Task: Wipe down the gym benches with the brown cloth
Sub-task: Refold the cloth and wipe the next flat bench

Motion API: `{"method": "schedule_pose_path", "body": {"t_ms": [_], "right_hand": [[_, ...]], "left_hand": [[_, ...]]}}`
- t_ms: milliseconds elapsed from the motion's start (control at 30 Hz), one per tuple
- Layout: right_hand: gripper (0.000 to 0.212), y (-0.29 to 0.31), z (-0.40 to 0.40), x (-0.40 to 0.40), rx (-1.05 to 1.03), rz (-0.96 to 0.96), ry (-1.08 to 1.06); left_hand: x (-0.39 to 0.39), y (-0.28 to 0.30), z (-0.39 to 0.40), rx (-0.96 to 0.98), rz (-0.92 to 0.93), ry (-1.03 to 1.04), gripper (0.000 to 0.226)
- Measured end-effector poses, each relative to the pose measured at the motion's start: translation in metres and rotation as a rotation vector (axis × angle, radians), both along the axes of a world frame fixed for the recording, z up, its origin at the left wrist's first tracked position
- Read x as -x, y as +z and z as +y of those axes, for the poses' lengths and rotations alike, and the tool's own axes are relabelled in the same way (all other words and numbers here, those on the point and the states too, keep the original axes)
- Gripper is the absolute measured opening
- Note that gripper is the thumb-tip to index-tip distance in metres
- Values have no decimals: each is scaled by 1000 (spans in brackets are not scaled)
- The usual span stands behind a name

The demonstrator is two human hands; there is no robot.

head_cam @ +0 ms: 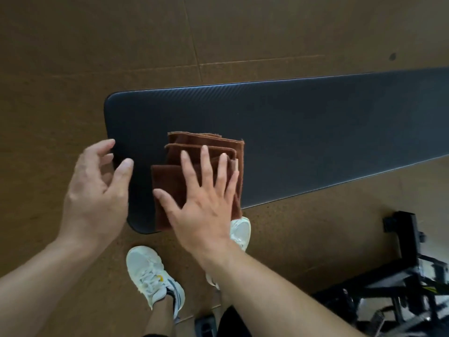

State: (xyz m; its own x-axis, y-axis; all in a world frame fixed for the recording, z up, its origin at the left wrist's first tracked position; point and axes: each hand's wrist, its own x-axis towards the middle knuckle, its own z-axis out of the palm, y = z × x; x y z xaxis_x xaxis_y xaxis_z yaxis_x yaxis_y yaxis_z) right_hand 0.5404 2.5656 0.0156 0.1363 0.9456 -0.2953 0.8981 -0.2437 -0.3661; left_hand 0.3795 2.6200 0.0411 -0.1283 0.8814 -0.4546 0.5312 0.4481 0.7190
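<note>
A folded brown cloth (194,147) lies on the left end of a long black padded gym bench (303,132). My right hand (204,200) lies flat on the cloth with its fingers spread and straight. My left hand (97,190) hovers at the bench's left end beside the cloth, fingers loosely bent, holding nothing. Whether it touches the pad's edge I cannot tell.
A brown speckled floor (73,57) surrounds the bench. My two white sneakers (153,273) stand just below the bench's near edge. A black metal equipment frame (398,276) sits at the lower right.
</note>
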Motion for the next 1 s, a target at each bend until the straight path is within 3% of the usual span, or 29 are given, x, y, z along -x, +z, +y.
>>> {"method": "schedule_pose_path", "body": {"t_ms": [167, 300, 400, 533, 667, 933, 1000], "right_hand": [[77, -25, 41, 1, -38, -183, 129], [68, -27, 125, 21, -90, -173, 305], [63, -25, 163, 52, -93, -172, 279], [62, -19, 59, 51, -207, -107, 323], [63, -13, -29, 36, -78, -140, 464], [69, -25, 146, 52, -64, -202, 350], [67, -26, 159, 51, -61, -199, 314]], "left_hand": [[18, -4, 3, 46, 15, 42, 55], [38, -14, 4, 73, 24, 110, 55], [49, -20, 8, 89, 36, 149, 54], [54, -13, 15, 96, -5, 141, 53], [52, 2, 7, 127, -61, 94, 52], [47, 5, -4, 52, -21, -21, 53], [39, 5, 1, 32, 19, -78, 56]]}}
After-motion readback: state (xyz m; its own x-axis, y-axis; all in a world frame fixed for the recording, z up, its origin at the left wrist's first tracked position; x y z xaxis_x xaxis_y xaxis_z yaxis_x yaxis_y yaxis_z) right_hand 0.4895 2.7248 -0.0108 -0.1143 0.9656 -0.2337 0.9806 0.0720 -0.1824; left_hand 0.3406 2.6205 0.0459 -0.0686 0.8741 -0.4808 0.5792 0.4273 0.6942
